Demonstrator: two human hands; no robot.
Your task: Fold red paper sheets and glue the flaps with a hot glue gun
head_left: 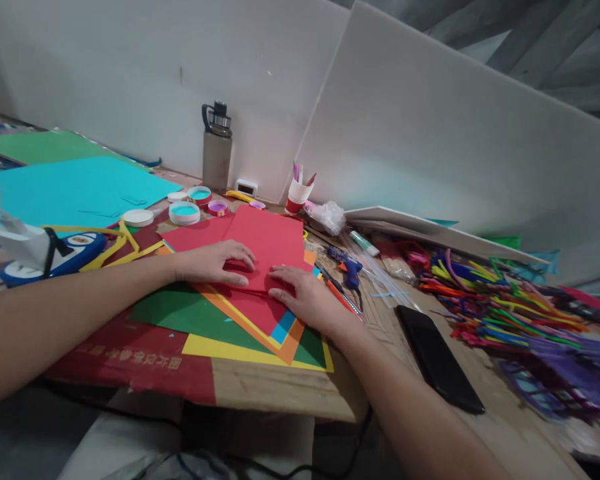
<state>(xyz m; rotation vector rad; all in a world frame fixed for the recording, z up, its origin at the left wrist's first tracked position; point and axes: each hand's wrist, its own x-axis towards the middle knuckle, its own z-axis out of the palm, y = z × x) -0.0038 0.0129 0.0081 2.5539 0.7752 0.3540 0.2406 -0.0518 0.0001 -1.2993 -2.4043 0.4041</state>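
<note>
Both my hands rest on a red sheet of paper [270, 240] on top of a stack. My left hand [217, 262] lies over its left side, fingers stretched out and slightly curved. At the sheet's lower right edge, my right hand [300, 293] has its fingers extended and a little apart. Neither hand appears to hold anything. Beneath the red paper, orange paper [294, 343], a green sheet [170, 308] and a yellow sheet [250, 350] stick out at angles. Blue paper [283, 327] shows as a narrow strip near my right wrist.
Right of the stack are a glue gun [351, 272], a black phone [437, 357] and many colourful pipe cleaners [510, 293]. Behind stand a bottle [217, 150] and a paper cup with pens [299, 193]. To the left lie cyan sheets [80, 190] and a blue-white power strip [80, 250].
</note>
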